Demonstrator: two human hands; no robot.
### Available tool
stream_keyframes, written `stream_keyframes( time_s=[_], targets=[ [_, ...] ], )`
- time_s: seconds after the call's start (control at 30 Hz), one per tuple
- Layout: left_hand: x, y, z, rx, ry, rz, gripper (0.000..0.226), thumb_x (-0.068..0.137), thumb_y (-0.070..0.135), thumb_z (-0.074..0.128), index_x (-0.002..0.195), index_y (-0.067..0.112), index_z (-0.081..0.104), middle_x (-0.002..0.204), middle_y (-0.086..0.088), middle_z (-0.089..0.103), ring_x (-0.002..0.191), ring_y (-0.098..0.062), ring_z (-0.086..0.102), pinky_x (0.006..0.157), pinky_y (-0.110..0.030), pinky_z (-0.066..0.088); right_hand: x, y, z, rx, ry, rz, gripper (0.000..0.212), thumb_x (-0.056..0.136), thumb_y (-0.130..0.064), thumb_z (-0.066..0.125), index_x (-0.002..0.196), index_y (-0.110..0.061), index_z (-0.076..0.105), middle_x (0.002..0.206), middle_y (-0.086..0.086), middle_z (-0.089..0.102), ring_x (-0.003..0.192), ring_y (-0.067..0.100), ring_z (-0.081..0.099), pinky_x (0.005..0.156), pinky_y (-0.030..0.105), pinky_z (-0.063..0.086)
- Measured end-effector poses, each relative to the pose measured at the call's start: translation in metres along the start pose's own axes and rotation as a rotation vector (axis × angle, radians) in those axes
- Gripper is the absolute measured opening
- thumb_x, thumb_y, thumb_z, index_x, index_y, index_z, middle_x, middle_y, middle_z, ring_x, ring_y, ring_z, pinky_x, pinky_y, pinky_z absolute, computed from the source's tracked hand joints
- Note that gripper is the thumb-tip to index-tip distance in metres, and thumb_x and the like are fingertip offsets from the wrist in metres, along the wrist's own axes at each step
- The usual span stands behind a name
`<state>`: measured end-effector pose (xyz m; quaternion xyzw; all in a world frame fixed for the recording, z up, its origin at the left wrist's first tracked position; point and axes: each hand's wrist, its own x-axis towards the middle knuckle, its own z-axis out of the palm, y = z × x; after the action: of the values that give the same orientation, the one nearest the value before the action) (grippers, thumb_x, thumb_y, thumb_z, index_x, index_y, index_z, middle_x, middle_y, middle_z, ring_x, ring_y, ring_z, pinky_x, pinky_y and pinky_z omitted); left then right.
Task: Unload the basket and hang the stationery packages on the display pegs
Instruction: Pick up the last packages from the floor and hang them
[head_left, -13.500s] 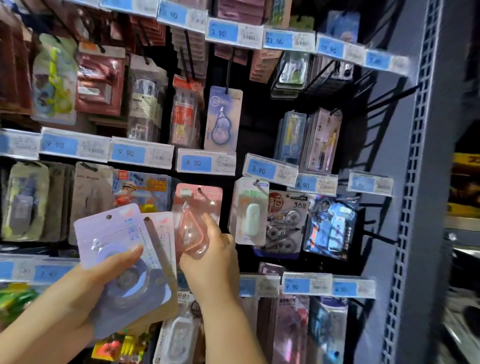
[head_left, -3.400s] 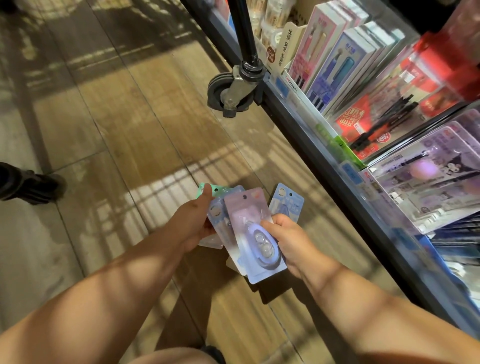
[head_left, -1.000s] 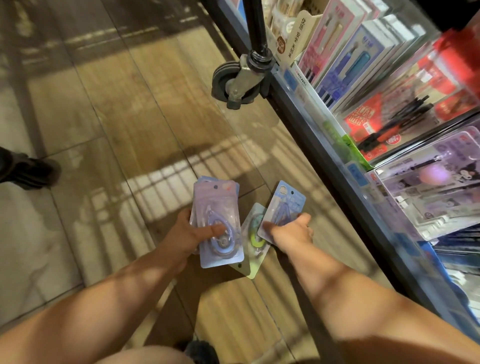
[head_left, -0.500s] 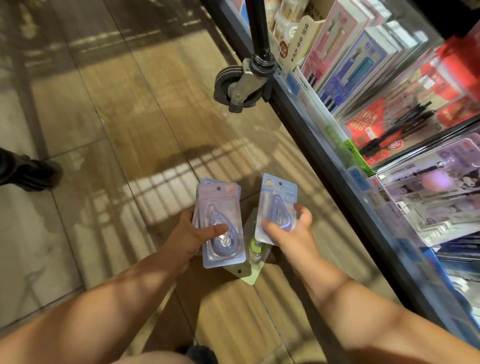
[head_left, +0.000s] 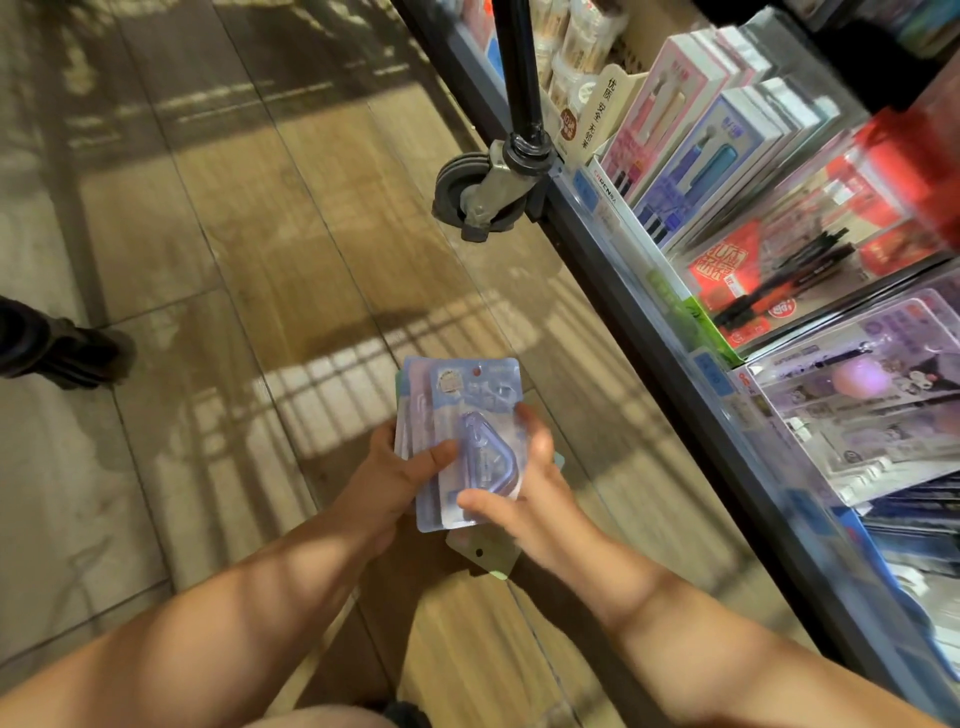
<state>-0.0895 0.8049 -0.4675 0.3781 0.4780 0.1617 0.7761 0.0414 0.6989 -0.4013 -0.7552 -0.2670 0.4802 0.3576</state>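
I look down at a stack of blister-card packages (head_left: 470, 415) held over the wooden floor. On top lies a light blue card with a clear triangular correction-tape dispenser. My left hand (head_left: 400, 478) grips the stack's left edge, thumb pressed on the front. My right hand (head_left: 524, 499) holds the right and lower edge of the top blue package, thumb under its bottom corner. A green card (head_left: 483, 558) sticks out below the stack. No basket or display peg is in view.
A low shelf (head_left: 649, 291) of boxed pens and carded stationery runs along the right. A black pole with a caster wheel (head_left: 480, 197) stands against the shelf edge. A dark shoe (head_left: 57, 348) rests on the floor at far left.
My right hand has brought the blue triangular package leftward onto the top of the stack in my left hand. The green card has slid underneath, only its lower end showing.
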Motion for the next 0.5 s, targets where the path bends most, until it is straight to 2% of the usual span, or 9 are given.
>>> stream_keyframes(
  time_s=[0.07,0.1,0.13,0.17,0.23,0.33,0.43,0.5],
  targets=[
    [-0.001,0.002,-0.002,0.019,-0.033,0.005,0.115,0.038,0.056,0.095,0.133,0.010,0.050,0.121,-0.015,0.067,0.102,-0.032,0.070,0.076,-0.047,0.058,0.000,-0.001,0.011,0.028,0.021,0.028,0.103,0.057,-0.043,0.079,0.128,-0.071,0.009,0.136,-0.004,0.042,0.124,0.015,0.049,0.088,0.031,0.055],
    [-0.002,0.004,-0.003,0.022,-0.057,0.006,0.112,0.039,0.057,0.094,0.131,0.010,0.053,0.118,-0.015,0.069,0.098,-0.032,0.071,0.068,-0.041,0.058,0.001,-0.001,0.015,0.031,0.021,0.044,0.101,0.054,-0.050,0.074,0.128,-0.073,0.009,0.136,-0.002,0.041,0.125,0.017,0.049,0.091,0.043,0.055],
    [-0.002,0.005,-0.005,0.025,-0.082,0.004,0.110,0.039,0.057,0.094,0.130,0.010,0.054,0.117,-0.015,0.070,0.097,-0.032,0.071,0.063,-0.038,0.057,0.000,-0.003,0.017,0.013,0.013,0.044,0.104,0.053,-0.055,0.069,0.136,-0.066,0.007,0.137,-0.002,0.038,0.126,0.018,0.047,0.094,0.048,0.052],
    [-0.002,0.006,-0.007,0.027,-0.099,-0.007,0.111,0.040,0.056,0.094,0.132,0.010,0.053,0.118,-0.015,0.069,0.099,-0.034,0.070,0.063,-0.038,0.056,-0.001,-0.006,0.018,-0.021,0.004,0.041,0.108,0.055,-0.057,0.065,0.144,-0.055,0.003,0.138,-0.004,0.035,0.130,0.019,0.042,0.101,0.047,0.048],
    [-0.002,0.008,-0.011,0.016,-0.132,-0.023,0.113,0.041,0.053,0.095,0.135,0.008,0.050,0.123,-0.018,0.066,0.106,-0.039,0.066,0.074,-0.045,0.057,-0.001,-0.008,0.020,-0.080,0.003,0.034,0.106,0.066,-0.052,0.064,0.151,-0.040,0.001,0.142,-0.004,0.031,0.137,0.018,0.031,0.111,0.040,0.035],
    [-0.003,0.007,-0.013,-0.009,-0.154,-0.048,0.122,0.038,0.046,0.099,0.139,0.006,0.043,0.129,-0.021,0.061,0.113,-0.042,0.062,0.089,-0.055,0.053,0.001,-0.005,0.022,-0.101,-0.022,0.050,0.087,0.091,-0.033,0.063,0.154,-0.033,0.002,0.154,-0.002,0.023,0.143,0.016,0.019,0.112,0.028,0.024],
    [-0.003,0.005,-0.014,0.018,-0.161,-0.048,0.129,0.028,0.039,0.100,0.139,0.012,0.039,0.127,-0.016,0.062,0.108,-0.032,0.066,0.077,-0.044,0.058,0.004,0.002,0.024,-0.072,-0.039,0.091,0.074,0.096,-0.025,0.057,0.153,-0.031,0.011,0.154,-0.003,0.022,0.142,0.014,0.023,0.106,0.021,0.025],
    [-0.005,0.003,-0.014,0.033,-0.173,-0.045,0.122,0.026,0.027,0.098,0.134,0.015,0.042,0.122,-0.013,0.065,0.099,-0.025,0.070,0.068,-0.035,0.058,0.003,0.004,0.024,-0.009,-0.044,0.111,0.060,0.097,-0.024,0.055,0.148,-0.034,0.025,0.148,-0.003,0.031,0.138,0.012,0.032,0.107,0.021,0.028]
  ],
)
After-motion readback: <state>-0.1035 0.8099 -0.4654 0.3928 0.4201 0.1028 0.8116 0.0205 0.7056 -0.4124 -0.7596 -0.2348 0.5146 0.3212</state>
